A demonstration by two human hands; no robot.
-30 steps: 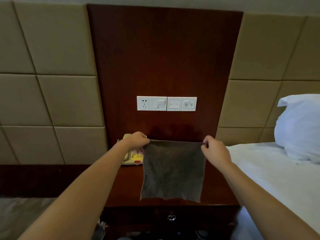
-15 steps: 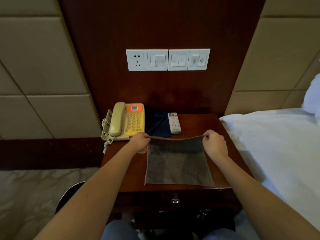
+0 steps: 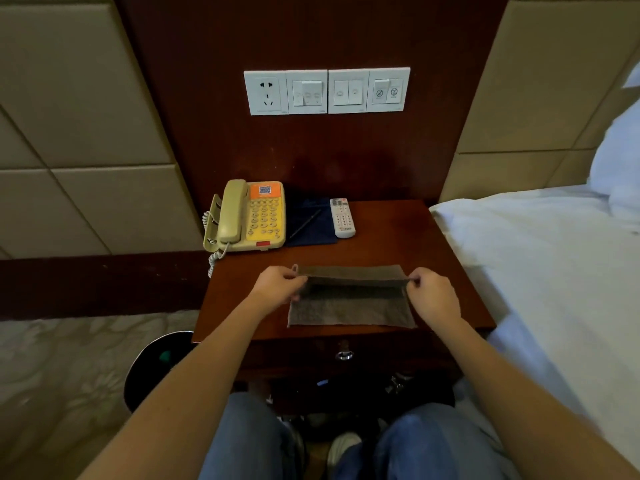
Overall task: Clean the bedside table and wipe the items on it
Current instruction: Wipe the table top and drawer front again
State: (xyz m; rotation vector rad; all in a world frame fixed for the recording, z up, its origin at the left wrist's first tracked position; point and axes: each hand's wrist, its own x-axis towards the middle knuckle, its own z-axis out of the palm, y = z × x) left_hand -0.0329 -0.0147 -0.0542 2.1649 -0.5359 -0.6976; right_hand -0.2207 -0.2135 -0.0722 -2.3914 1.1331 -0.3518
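Head view: cloth being folded at the front of a bedside surface (image 3: pixel 398 237), ahead of the wiping.

Left hand (image 3: pixel 277 285) and right hand (image 3: pixel 433 292) each pinch a far corner of the brown cloth (image 3: pixel 349 306) between thumb and fingers (image 3: pixel 296 278). The far edge is raised and turned over toward the person, while the near half lies flat on the wood. A phone (image 3: pixel 249 216), a dark pad (image 3: pixel 310 220) and a remote (image 3: pixel 342 217) sit along the back, well apart from the cloth and apparently not yet wiped. To fold it well, the two corners should probably travel together and land square on the near corners, with the edge held taut so nothing bunches. A flat press along the crease would then give a firm wiping pad. Letting one side lead would likely skew the fold.
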